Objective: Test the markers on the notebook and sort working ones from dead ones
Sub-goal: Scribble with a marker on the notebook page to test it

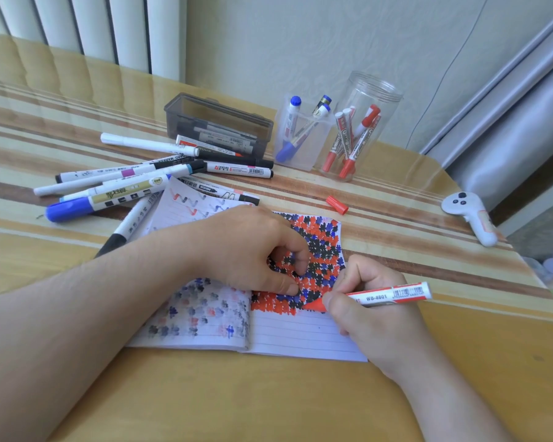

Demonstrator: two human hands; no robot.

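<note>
An open lined notebook point(297, 336) lies in front of me, its right page thick with red, blue and black marks. My right hand point(371, 311) grips an uncapped red marker point(393, 295) with its tip on the page's red patch. My left hand point(253, 253) rests on the notebook with curled fingers and holds the page down. The marker's red cap point(336, 204) lies on the table beyond the notebook. A loose pile of markers point(134, 180) sits at the left.
A dark grey box point(217, 119) with markers stands at the back. To its right, a clear square holder point(300, 135) has blue markers and a clear round jar point(361, 129) has red ones. A white controller point(470, 215) lies far right.
</note>
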